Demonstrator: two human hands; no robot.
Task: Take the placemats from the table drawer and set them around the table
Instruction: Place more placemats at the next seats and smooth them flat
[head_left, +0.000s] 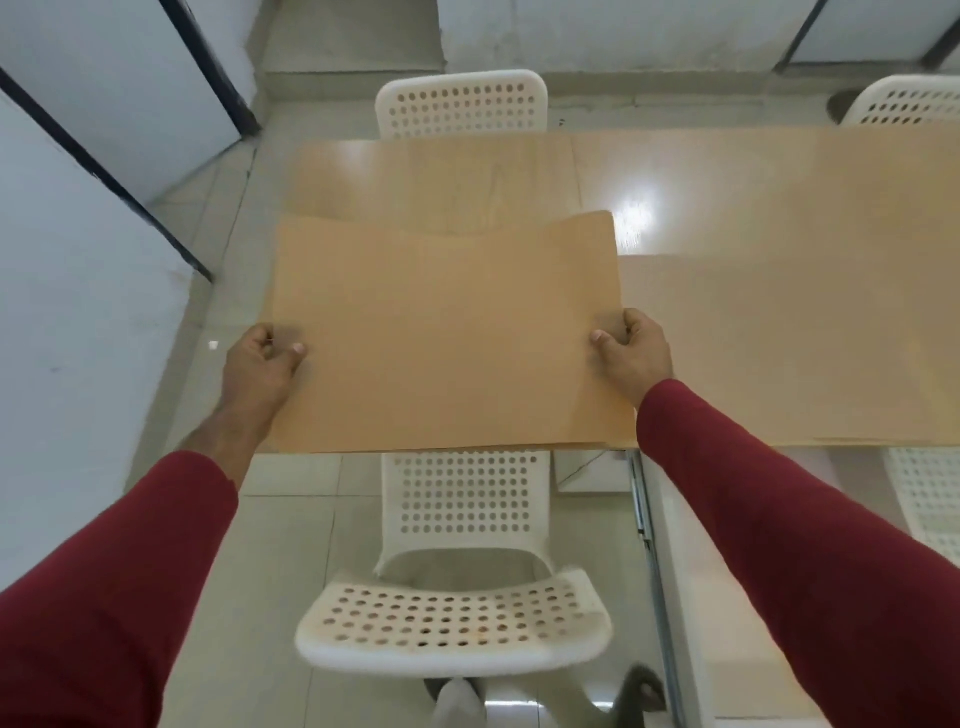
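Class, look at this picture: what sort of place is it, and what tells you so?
Probably a dining room or canteen: a long wooden table, white plastic chairs tucked along both sides, and a placemat held in both hands.

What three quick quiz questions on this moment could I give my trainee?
1. True or false: both hands hold the placemat.
2. Which chair is closest to the camera? A) the one across the table, B) the near chair below the placemat, C) the one at top right.
3. Fill in: the sleeves are ____.

Key:
1. True: the left hand and right hand each pinch a side edge.
2. B. The far chair faces it; another stands at top right.
3. Red.
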